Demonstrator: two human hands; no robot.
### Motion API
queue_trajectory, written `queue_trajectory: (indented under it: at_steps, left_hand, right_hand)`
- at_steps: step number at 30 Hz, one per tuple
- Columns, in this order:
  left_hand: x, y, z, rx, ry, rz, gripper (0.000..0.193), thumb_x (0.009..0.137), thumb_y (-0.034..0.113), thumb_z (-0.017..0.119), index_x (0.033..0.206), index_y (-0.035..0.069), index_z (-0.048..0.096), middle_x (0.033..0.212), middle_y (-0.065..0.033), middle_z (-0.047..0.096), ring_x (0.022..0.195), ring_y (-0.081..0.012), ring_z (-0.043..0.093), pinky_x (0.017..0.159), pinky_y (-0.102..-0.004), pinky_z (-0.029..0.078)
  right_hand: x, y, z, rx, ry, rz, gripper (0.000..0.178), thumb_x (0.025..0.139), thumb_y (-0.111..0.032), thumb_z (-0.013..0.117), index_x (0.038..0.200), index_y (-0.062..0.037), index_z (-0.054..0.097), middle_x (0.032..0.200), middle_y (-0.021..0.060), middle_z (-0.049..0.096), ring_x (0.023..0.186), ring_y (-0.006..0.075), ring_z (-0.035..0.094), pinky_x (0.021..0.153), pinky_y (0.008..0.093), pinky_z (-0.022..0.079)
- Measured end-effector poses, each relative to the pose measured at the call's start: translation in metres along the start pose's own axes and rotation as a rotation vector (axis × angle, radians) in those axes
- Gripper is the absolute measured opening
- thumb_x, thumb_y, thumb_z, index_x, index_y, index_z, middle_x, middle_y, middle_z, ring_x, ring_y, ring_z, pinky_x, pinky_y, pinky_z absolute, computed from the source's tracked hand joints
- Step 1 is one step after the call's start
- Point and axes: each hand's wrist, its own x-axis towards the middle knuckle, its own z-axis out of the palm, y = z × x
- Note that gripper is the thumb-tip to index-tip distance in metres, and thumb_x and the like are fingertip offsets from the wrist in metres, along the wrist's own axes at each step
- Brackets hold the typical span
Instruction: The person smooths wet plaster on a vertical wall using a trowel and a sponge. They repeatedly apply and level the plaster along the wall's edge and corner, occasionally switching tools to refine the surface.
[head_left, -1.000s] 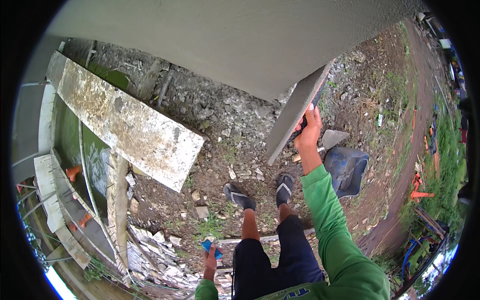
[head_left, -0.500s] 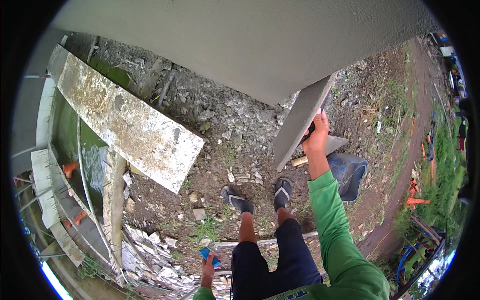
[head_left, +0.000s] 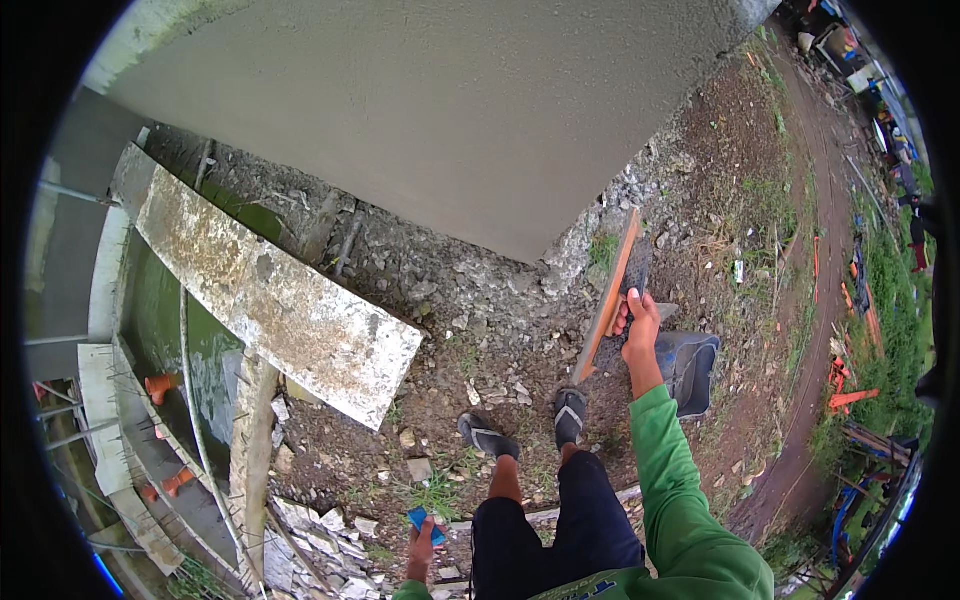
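My right hand point(head_left: 643, 335) is closed round the dark handle of a long flat plastering float point(head_left: 612, 290). The float is turned nearly edge-on, its orange-brown edge showing, and it is apart from the wall. Beyond it stands a wall of smooth grey plaster point(head_left: 430, 130), its lower corner pointing toward me. Low in the view my left hand point(head_left: 419, 558) grips a small flat blue piece point(head_left: 437, 537), partly covered by the fingers; its kind is unclear. Behind my right hand a grey pointed piece point(head_left: 665, 311) shows in part.
A dark tub point(head_left: 692, 372) stands on the ground right of my right hand. A long, whitish, stained board point(head_left: 270, 275) slopes across the left, above green water point(head_left: 150, 290). Broken stones point(head_left: 310, 525) lie lower left. Orange pieces point(head_left: 852, 398) lie in the grass at right.
My right hand has drawn the float down and away from the wall corner and turned it edge-on. The view has shifted, showing more wall. My left hand still holds the blue piece.
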Motion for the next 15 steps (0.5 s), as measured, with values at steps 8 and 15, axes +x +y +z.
queue_trajectory:
  at_steps: [8,15]
  left_hand:
    - [-0.012,0.068,0.009,0.009,-0.053,0.128,0.036,0.095,0.041,0.063,0.104,0.005,0.060,0.084,-0.0098,0.070,0.068,-0.0167,0.068,0.054,-0.0300,0.053]
    - [-0.014,0.036,-0.020,0.079,-0.025,0.081,0.039,0.094,0.044,0.064,0.112,0.010,0.058,0.083,-0.0082,0.071,0.064,-0.0159,0.066,0.050,-0.0295,0.052]
  right_hand:
    - [-0.060,-0.119,0.127,0.137,-0.281,-0.598,0.023,0.099,-0.027,0.064,0.095,-0.0059,0.055,0.066,-0.0012,0.049,0.052,0.0085,0.047,0.046,0.0247,0.039]
    - [0.083,-0.119,0.128,-0.072,-0.189,-0.588,0.023,0.098,-0.027,0.065,0.093,-0.0048,0.059,0.068,-0.0014,0.054,0.055,0.0087,0.050,0.051,0.0247,0.041]
